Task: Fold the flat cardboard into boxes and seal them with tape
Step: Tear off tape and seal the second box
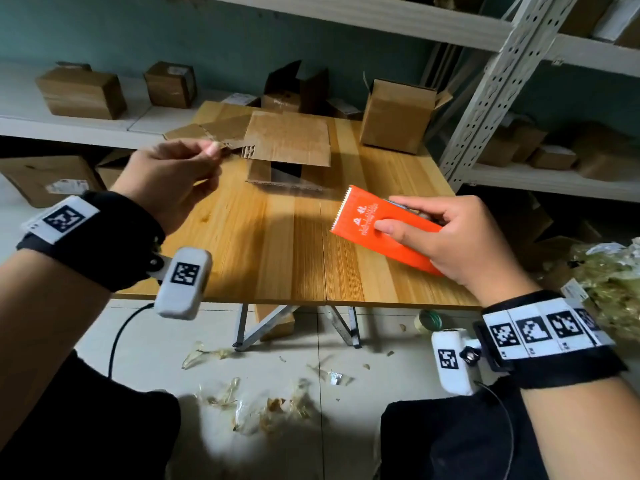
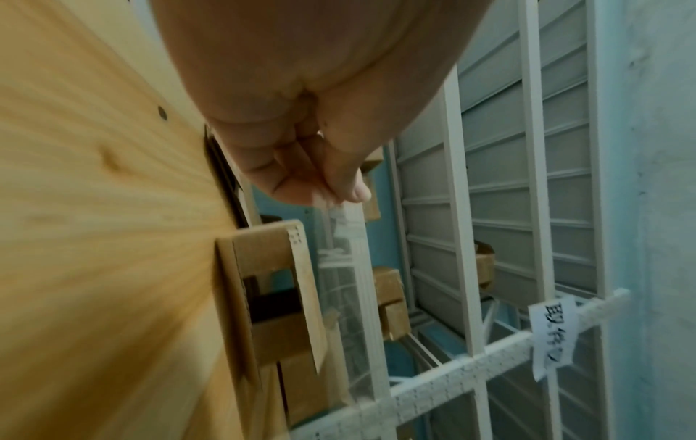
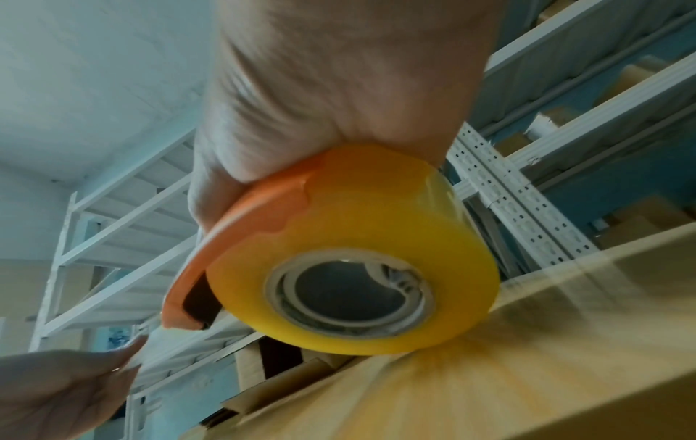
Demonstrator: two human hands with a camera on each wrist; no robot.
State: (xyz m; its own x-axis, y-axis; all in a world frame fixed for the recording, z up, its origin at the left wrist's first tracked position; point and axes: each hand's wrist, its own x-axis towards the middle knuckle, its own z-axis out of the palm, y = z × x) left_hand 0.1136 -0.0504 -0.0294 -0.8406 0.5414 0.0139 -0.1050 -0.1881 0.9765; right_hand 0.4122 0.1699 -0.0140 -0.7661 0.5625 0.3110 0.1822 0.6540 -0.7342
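Gripping the orange tape dispenser (image 1: 381, 225) at the right of the head view, your right hand (image 1: 460, 237) wraps its fingers round the cutter, thumb on top; the yellow tape roll (image 3: 354, 268) sits beneath it, low over the tabletop (image 1: 277, 244). Your left hand (image 1: 169, 181), at centre left, pinches the clear tape end (image 2: 341, 214) between thumb and fingertips. A half-folded cardboard box (image 1: 287, 147) lies at upper centre on the tabletop; an open box (image 1: 398, 116) stands at upper right.
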